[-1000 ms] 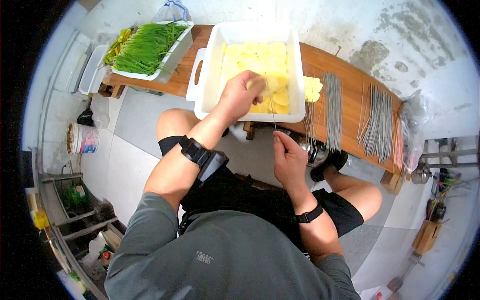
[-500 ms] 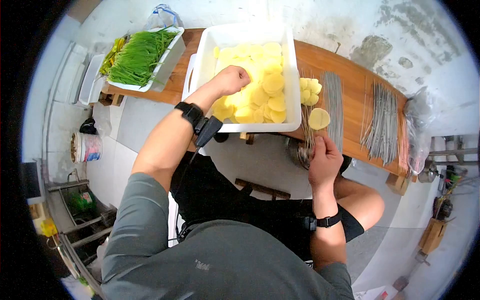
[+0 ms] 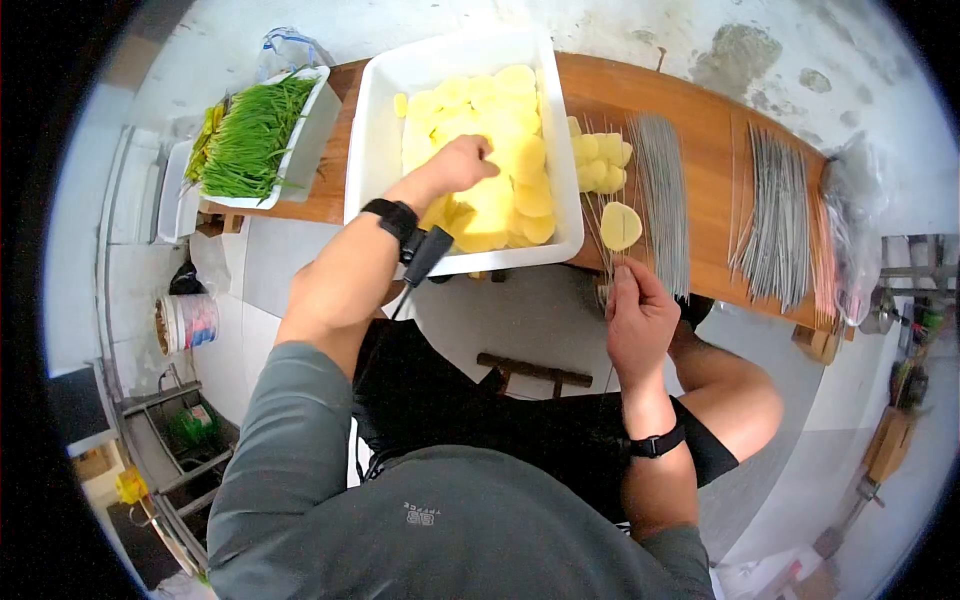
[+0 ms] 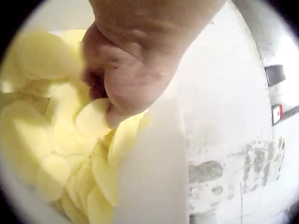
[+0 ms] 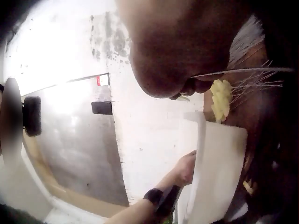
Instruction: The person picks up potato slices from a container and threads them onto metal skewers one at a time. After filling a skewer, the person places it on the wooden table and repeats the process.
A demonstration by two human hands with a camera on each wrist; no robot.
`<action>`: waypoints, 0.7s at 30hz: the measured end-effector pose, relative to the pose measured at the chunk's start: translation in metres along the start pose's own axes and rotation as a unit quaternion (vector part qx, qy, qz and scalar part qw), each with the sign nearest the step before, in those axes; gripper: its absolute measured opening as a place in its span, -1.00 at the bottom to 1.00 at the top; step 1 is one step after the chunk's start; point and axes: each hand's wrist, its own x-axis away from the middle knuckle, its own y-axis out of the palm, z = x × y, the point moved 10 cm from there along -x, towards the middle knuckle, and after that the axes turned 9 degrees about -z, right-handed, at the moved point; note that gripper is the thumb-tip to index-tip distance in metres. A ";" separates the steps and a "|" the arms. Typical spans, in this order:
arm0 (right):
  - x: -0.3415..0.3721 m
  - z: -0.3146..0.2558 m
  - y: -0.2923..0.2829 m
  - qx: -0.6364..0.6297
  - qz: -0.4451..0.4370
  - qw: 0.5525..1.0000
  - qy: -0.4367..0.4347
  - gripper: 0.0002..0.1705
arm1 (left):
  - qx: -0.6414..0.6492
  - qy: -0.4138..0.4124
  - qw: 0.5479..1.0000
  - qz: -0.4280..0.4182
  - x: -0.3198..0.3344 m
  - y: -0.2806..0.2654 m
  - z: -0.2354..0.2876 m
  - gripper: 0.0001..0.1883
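Above the tub (image 3: 377, 140), the left hand (image 3: 458, 165) curls over the slices (image 3: 528, 157), its thumb (image 4: 114, 120) against one; whether it grips is unclear. Beside the tub, the right hand (image 3: 643, 312) pinches a skewer (image 5: 252, 70) bearing one slice (image 3: 611, 230). A low pinch and central piercing should limit splitting. Slices: thin, smooth, yellow discs; skewer: slim, straight, apparently metal.

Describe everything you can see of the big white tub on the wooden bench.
The white tub is rectangular and open-topped, with rounded corners, smooth walls and a rim; it looks like plastic. It stands upright on the wooden bench, its near end at about the bench's front edge. Overlapping yellow slices, mostly round, lie piled inside. The left hand is among them, its forearm crossing over a near corner; whether it touches the rim, I cannot tell.
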 end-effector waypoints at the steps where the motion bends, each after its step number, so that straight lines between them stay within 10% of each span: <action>1: 0.001 -0.001 0.000 -0.002 0.001 1.000 0.001 -0.78 | 0.081 -0.014 0.997 -0.002 0.003 -0.005 -0.009 -0.65; 9: 0.008 0.007 0.019 0.041 -0.048 0.998 -0.008 -0.77 | 0.465 -0.064 0.883 -0.006 0.073 -0.035 0.001 -0.58; 21: 0.038 0.000 0.082 0.131 -0.170 0.976 -0.024 -0.77 | 0.572 0.052 0.818 0.015 0.130 -0.028 0.018 -0.67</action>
